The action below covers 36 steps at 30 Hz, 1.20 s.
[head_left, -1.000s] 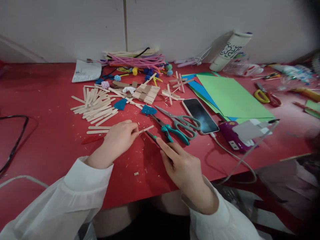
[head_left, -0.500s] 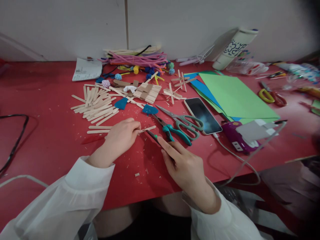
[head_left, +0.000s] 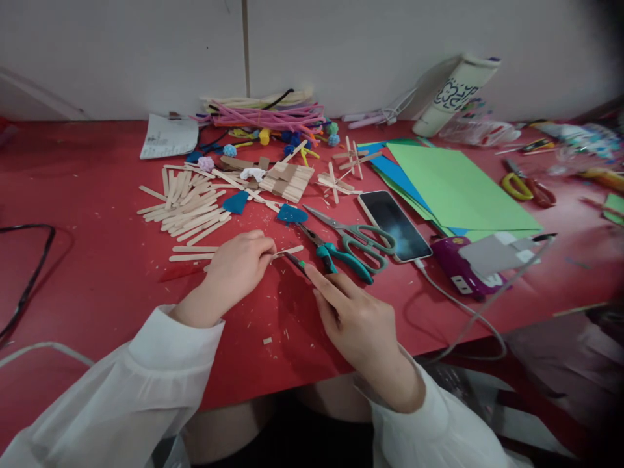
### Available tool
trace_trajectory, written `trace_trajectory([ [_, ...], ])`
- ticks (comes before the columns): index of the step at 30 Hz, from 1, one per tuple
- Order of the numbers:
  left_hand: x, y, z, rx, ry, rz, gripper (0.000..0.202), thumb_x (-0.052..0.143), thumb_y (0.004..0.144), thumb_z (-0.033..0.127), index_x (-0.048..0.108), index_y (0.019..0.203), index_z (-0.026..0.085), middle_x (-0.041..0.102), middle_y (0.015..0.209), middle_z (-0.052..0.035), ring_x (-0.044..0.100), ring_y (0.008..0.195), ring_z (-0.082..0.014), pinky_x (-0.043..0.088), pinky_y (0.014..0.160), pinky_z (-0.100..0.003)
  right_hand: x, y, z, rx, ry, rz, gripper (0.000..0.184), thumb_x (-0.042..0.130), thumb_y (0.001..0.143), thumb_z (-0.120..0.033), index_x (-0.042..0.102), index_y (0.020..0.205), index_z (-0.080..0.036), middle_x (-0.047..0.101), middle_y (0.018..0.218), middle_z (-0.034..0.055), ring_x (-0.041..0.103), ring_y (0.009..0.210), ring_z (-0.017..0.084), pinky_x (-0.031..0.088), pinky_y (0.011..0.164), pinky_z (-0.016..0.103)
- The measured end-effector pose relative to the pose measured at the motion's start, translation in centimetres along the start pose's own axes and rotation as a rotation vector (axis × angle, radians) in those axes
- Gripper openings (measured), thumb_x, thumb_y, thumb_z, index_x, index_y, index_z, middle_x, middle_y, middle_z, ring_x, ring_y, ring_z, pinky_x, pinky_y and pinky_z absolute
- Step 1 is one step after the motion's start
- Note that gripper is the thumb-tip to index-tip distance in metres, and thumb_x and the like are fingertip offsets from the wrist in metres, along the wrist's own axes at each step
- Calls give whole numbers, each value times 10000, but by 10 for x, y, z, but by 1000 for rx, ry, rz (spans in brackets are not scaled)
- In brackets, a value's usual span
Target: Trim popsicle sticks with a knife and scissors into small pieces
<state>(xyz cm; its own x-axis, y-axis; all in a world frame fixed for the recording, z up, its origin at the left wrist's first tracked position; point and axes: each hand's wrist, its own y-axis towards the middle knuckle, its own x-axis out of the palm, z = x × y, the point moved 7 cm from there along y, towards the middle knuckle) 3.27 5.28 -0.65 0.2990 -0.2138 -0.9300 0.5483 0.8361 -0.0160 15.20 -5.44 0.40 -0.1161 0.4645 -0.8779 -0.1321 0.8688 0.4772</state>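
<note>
A single craft stick [head_left: 288,251] lies flat on the red table [head_left: 97,260] near the front middle, just at 6 o'clock from a blue felt heart [head_left: 291,214]. Its long axis runs almost straight across: the near end is under the fingers and the free end points to about 3 o'clock, tipped slightly toward 2. The left hand [head_left: 238,263] is closed, its fingertips pinching and pressing down the stick's left end. The right hand [head_left: 358,318] grips a small cutting tool [head_left: 295,262], with the index finger stretched along it and the other fingers curled. The dark blade points to about 10 o'clock and meets the stick beside the left fingertips. At 3 o'clock from the tool, close by, lie teal-handled pliers [head_left: 336,255] and grey-green scissors [head_left: 363,242], with a phone [head_left: 394,225] beyond them. A loose heap of sticks [head_left: 188,208] sits at 11 o'clock from the left hand. Compared with half a second ago, almost nothing differs. Both hands keep the same grip, the stick lies at the same angle, and the right index fingertip has crept only slightly toward the stick.
</note>
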Motion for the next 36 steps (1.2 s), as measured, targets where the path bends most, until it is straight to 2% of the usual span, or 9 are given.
trace_trajectory([
  [9, -1, 2, 4, 10, 49, 20, 186, 454, 818, 144, 639, 799, 155, 638, 850, -61, 586, 836, -215, 429, 721, -322, 0, 7, -8, -8, -64, -76, 373, 429, 844, -167, 640, 1151, -179, 670, 690, 20, 526, 426, 104, 251, 371, 266],
  [17, 1, 2, 4, 11, 51, 44, 177, 454, 814, 143, 628, 785, 155, 639, 843, -60, 584, 836, -218, 429, 726, -329, 5, 9, -3, 85, 29, -191, 409, 436, 820, -190, 617, 1186, -185, 713, 824, 61, 574, 419, 156, 320, 359, 273],
  [20, 1, 2, 5, 2, 38, 37, 167, 464, 812, 146, 627, 782, 157, 640, 845, -57, 585, 835, -215, 427, 723, -326, 11, 5, 4, 175, 189, -248, 416, 407, 842, -225, 598, 1207, -163, 714, 897, 94, 638, 520, 198, 422, 418, 286],
  [23, 0, 1, 4, -6, 33, 39, 157, 474, 811, 154, 628, 778, 161, 642, 841, -55, 586, 829, -213, 424, 713, -321, 17, 3, 8, 255, 384, -316, 441, 381, 853, -245, 568, 1235, -127, 706, 952, 121, 682, 702, 250, 509, 552, 325],
  [26, 0, 1, 3, -15, 31, 40, 155, 481, 820, 182, 630, 780, 163, 643, 830, -52, 588, 819, -213, 421, 702, -321, 20, 2, 10, 325, 542, -370, 453, 382, 853, -257, 550, 1248, -111, 697, 998, 131, 675, 843, 271, 529, 672, 359],
  [28, 0, 1, 1, -24, 21, 34, 159, 484, 825, 200, 633, 786, 165, 646, 832, -51, 589, 812, -212, 419, 701, -322, 22, 2, 12, 383, 631, -394, 449, 400, 853, -269, 546, 1250, -118, 697, 989, 124, 667, 882, 258, 528, 699, 345],
  [30, 0, 1, 0, -39, 7, 30, 162, 484, 827, 211, 636, 791, 169, 651, 841, -50, 591, 809, -210, 419, 705, -323, 25, 1, 14, 449, 703, -425, 456, 417, 854, -289, 535, 1262, -123, 706, 905, 112, 674, 816, 233, 527, 652, 316],
  [32, 1, 1, -3, -62, -13, 28, 160, 486, 826, 218, 637, 797, 172, 657, 855, -52, 594, 809, -209, 420, 708, -324, 29, -1, 16, 508, 761, -464, 477, 421, 858, -312, 511, 1288, -126, 699, 780, 88, 662, 653, 195, 512, 564, 287],
  [36, 1, 0, -7, -126, -53, 22, 141, 495, 815, 218, 626, 792, 173, 666, 872, -53, 599, 815, -210, 423, 711, -325, 35, -2, 16, 592, 875, -515, 505, 426, 856, -339, 481, 1315, -138, 666, 676, 40, 524, 389, 109, 452, 425, 244],
])
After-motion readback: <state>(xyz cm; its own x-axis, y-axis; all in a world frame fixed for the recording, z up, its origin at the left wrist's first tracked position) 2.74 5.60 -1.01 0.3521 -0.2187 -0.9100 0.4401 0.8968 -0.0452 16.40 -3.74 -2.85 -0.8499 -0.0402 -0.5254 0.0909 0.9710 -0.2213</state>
